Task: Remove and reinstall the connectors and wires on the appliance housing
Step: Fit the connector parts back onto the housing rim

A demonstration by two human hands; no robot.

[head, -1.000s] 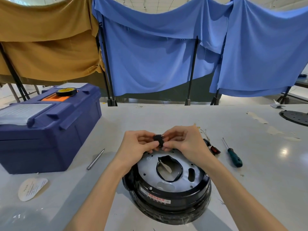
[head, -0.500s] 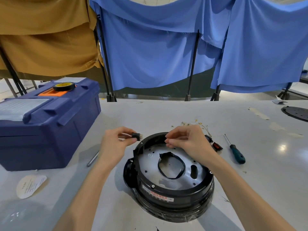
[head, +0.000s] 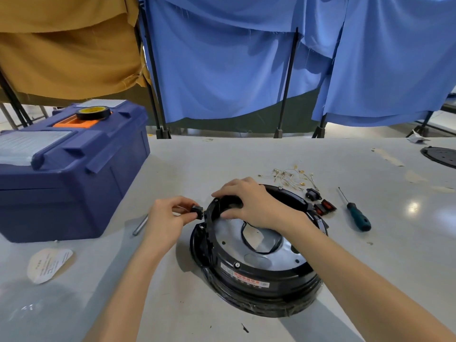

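At frame centre, left grip (head: 170, 217) pinches black connector (head: 197, 211) at appliance housing (head: 283, 286) rim, right grip (head: 251, 204) clasps that rim; wires (head: 288, 176), red switches (head: 325, 207) lie loose upper right, reinstall looks mostly left.

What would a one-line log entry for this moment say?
left hand: pinches black connector beside housing outer wall | right hand: holds housing rim | screwdriver: lying on table

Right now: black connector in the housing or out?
Out: left hand pinches the connector just outside the housing wall; right hand grips the rim.
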